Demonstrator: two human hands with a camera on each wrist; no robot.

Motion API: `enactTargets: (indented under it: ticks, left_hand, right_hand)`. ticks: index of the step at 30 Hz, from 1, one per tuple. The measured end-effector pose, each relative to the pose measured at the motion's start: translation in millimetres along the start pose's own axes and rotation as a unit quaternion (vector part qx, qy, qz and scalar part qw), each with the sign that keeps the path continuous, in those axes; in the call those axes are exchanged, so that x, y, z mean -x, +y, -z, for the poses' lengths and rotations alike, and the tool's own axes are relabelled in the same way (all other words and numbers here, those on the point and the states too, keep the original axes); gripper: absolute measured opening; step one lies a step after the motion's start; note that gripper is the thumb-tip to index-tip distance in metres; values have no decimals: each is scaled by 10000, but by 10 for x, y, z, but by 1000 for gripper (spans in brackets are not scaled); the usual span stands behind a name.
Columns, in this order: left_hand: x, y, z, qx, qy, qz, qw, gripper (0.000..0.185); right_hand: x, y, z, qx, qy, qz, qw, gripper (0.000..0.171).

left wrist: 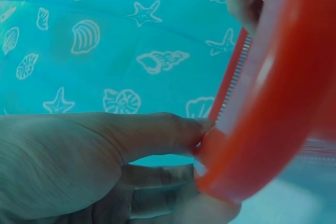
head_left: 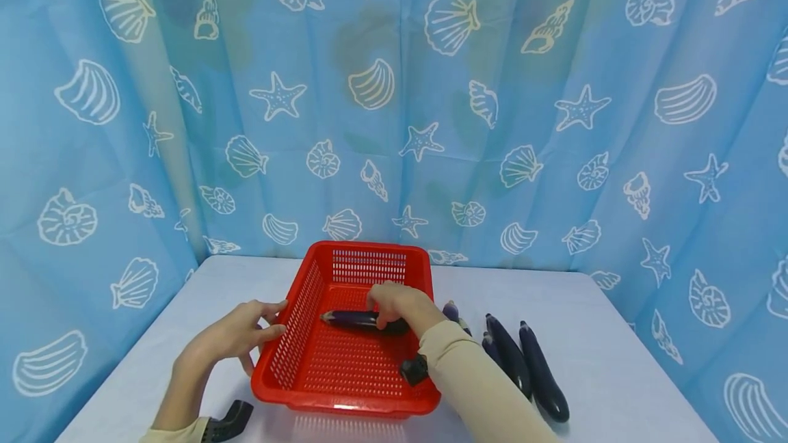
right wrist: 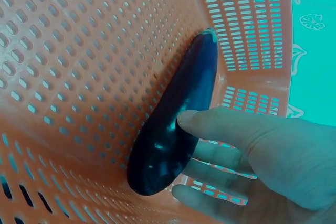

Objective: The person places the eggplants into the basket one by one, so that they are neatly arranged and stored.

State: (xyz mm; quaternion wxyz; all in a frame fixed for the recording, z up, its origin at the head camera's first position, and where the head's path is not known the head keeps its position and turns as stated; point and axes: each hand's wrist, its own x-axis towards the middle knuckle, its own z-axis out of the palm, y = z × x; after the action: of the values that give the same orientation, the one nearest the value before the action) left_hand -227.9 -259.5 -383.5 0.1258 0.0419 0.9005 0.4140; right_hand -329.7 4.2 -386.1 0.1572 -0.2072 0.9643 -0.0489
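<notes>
Hands: the right hand (head_left: pixel 394 303) reaches into the red basket (head_left: pixel 320 388) and its curled fingers (right wrist: pixel 220 124) pinch an eggplant (head_left: pixel 363 320); the left hand (head_left: pixel 237 333) is spread, its straight fingertips (left wrist: pixel 178 129) pressed against the outside of the basket's left rim.
Eggplant in hand: dark purple and glossy, it lies crosswise on the perforated basket floor toward the far end, its stem end pointing at the left wall, the right hand over its other end.
Basket: red plastic with slotted walls, it stands on the surface between the two hands.
Other eggplants: a few more eggplants (head_left: pixel 529 371) lie side by side on the surface just right of the basket, beside the right sleeve.
Surface: pale, light lilac-white (head_left: pixel 615 374).
Room: a blue curtain (head_left: pixel 554 122) printed with white shells and starfish hangs around the surface on three sides.
</notes>
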Motion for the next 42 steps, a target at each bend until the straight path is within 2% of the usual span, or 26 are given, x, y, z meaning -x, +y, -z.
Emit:
enactTargets:
  ticks: [10,17,29,34,42]
  left_hand:
    - [2,-6,-22,4,82,110,9999,63]
    - [6,-3,-24,40,33,9,10000,64]
    - [7,-26,-32,3,73,54,10000,64]
    - [14,-23,-39,31,61,29,10000,64]
    - [8,-1,-9,1,2,-97,10000,64]
  right_hand:
    - [51,40,63,-56,-55,65,9999,33]
    - [100,71,98,-41,87,215,9997,35]
    - [352,18,252,-473,183,259,9984,40]
    - [426,17,299,-444,346,561,9968,41]
    - [603,100,402,-711,927,1083,9872,41]
